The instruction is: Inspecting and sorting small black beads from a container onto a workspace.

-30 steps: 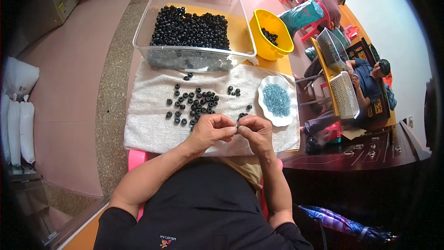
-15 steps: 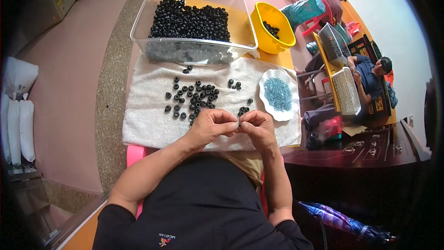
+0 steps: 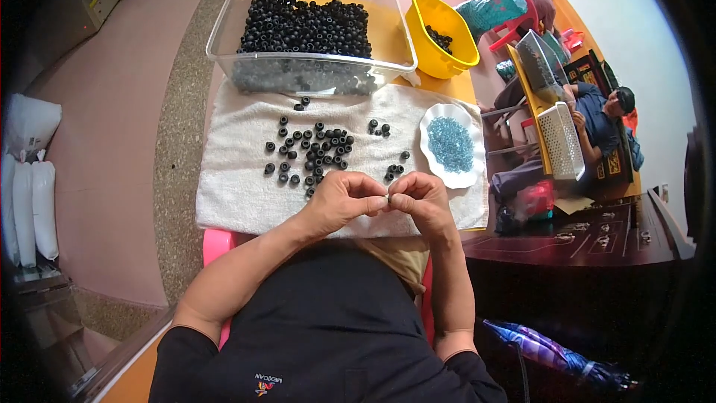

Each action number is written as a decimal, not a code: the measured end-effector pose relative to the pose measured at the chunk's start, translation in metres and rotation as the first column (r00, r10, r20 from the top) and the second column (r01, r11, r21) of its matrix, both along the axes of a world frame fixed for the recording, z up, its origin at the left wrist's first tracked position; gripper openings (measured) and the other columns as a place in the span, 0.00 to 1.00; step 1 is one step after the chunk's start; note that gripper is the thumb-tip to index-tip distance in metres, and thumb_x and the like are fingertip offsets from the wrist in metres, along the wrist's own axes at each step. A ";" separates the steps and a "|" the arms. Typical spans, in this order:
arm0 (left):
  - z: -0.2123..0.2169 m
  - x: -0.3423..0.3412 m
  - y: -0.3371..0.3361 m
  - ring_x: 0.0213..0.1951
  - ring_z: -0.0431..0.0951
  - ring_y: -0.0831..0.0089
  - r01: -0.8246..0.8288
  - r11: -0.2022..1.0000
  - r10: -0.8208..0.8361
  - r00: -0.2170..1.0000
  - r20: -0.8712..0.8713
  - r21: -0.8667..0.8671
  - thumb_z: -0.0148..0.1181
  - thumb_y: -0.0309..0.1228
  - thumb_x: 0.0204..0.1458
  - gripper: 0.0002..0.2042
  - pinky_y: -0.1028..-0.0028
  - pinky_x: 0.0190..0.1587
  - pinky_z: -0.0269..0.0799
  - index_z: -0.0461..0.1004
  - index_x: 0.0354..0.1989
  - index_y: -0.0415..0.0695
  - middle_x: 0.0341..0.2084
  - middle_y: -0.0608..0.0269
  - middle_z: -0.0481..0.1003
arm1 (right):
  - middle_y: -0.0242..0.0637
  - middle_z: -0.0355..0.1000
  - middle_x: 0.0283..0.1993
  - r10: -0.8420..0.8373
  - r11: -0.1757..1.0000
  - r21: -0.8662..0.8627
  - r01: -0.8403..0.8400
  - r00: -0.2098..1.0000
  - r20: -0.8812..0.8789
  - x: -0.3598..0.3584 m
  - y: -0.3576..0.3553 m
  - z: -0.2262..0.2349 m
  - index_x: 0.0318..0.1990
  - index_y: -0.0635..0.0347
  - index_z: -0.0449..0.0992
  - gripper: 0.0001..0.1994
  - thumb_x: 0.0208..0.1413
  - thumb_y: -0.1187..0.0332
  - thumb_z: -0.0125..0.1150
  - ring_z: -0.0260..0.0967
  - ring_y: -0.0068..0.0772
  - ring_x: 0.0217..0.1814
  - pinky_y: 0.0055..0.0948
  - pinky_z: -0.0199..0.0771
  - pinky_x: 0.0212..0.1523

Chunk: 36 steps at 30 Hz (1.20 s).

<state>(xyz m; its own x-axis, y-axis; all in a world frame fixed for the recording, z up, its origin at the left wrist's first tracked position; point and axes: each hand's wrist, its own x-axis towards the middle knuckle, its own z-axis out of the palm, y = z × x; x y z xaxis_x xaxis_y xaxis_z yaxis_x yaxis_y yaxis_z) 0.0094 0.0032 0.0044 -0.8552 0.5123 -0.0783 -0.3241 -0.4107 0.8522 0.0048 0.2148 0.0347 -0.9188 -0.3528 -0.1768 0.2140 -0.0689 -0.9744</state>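
Observation:
Over the near part of a white towel (image 3: 231, 190), my left hand (image 3: 341, 200) and my right hand (image 3: 423, 203) meet fingertip to fingertip. Thumb and forefinger are pinched on both; whatever lies between them is too small and covered to make out. Beyond my left hand, several small black ring-like pieces (image 3: 318, 155) are scattered on the towel, most with a round hole showing. A smaller group of black pieces (image 3: 394, 170) lies just past my right hand. To the right, a white scalloped dish (image 3: 428, 160) holds many tiny translucent blue pieces (image 3: 450, 143).
A clear plastic bin (image 3: 224, 52) heaped with black pieces stands at the table's far side, a yellow tub (image 3: 447, 67) beside it. At right, a seated person (image 3: 597, 116) works near a white perforated basket (image 3: 561, 142). White sacks (image 3: 43, 209) stand at far left. A folded umbrella (image 3: 552, 351) lies lower right.
The view has shifted slightly, so the bin and towel sit a little higher. My hands stay pinched together in nearly the same place, the right fingers slightly more curled.

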 end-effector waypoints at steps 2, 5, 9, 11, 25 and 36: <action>0.000 0.001 0.000 0.34 0.79 0.79 0.002 1.000 -0.002 1.000 0.006 0.003 0.63 0.24 0.54 0.07 0.79 0.39 0.75 0.78 0.39 0.35 0.32 0.61 0.81 | 0.38 0.75 0.32 0.015 1.000 -0.016 -0.015 1.000 -0.007 0.000 0.000 0.000 0.33 0.66 0.75 0.06 0.51 0.76 0.68 0.75 0.29 0.34 0.28 0.80 0.38; 0.000 0.001 0.001 0.34 0.79 0.79 -0.003 0.999 0.002 1.000 -0.014 -0.034 0.63 0.24 0.55 0.06 0.79 0.39 0.75 0.78 0.39 0.36 0.32 0.61 0.81 | 0.38 0.75 0.33 0.035 0.999 -0.008 -0.035 0.999 -0.009 0.000 -0.002 0.004 0.33 0.66 0.75 0.06 0.51 0.76 0.68 0.75 0.28 0.34 0.27 0.79 0.39; -0.003 0.000 0.001 0.34 0.79 0.80 0.002 0.998 -0.003 1.000 -0.026 -0.057 0.63 0.24 0.54 0.07 0.80 0.38 0.75 0.78 0.39 0.37 0.32 0.61 0.81 | 0.37 0.75 0.33 0.048 0.999 0.019 -0.048 0.999 0.000 -0.001 -0.002 0.003 0.34 0.66 0.75 0.07 0.51 0.77 0.68 0.74 0.26 0.34 0.26 0.78 0.39; -0.006 0.000 0.000 0.34 0.80 0.79 0.002 0.997 -0.005 0.999 -0.037 -0.082 0.64 0.24 0.53 0.08 0.79 0.39 0.77 0.78 0.40 0.37 0.33 0.61 0.80 | 0.36 0.75 0.33 0.015 0.999 0.047 -0.015 1.000 0.005 -0.001 -0.003 0.002 0.34 0.66 0.76 0.06 0.51 0.77 0.68 0.74 0.25 0.34 0.25 0.77 0.39; -0.007 0.000 0.002 0.33 0.78 0.81 -0.048 0.989 0.034 0.994 -0.102 -0.136 0.65 0.25 0.53 0.08 0.80 0.37 0.75 0.79 0.40 0.36 0.31 0.64 0.80 | 0.35 0.77 0.34 -0.090 0.996 0.012 0.090 0.995 -0.045 0.006 -0.006 -0.011 0.32 0.64 0.77 0.06 0.49 0.78 0.69 0.73 0.22 0.35 0.22 0.76 0.39; -0.010 0.002 0.005 0.33 0.78 0.80 -0.143 0.986 0.136 0.988 -0.079 -0.087 0.65 0.26 0.54 0.08 0.79 0.38 0.74 0.79 0.40 0.37 0.30 0.65 0.79 | 0.38 0.79 0.38 -0.279 0.850 0.217 0.480 0.760 -0.588 0.030 -0.032 -0.031 0.39 0.67 0.78 0.05 0.54 0.81 0.65 0.75 0.22 0.39 0.20 0.75 0.42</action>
<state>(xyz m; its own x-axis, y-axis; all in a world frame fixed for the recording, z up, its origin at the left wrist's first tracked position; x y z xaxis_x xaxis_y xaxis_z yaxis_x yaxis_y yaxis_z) 0.0113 0.0083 -0.0057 -0.9230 0.3810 -0.0547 -0.2050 -0.3663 0.9076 0.0351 0.1832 0.0041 -0.9449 0.0355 0.3254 -0.2980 0.3176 -0.9002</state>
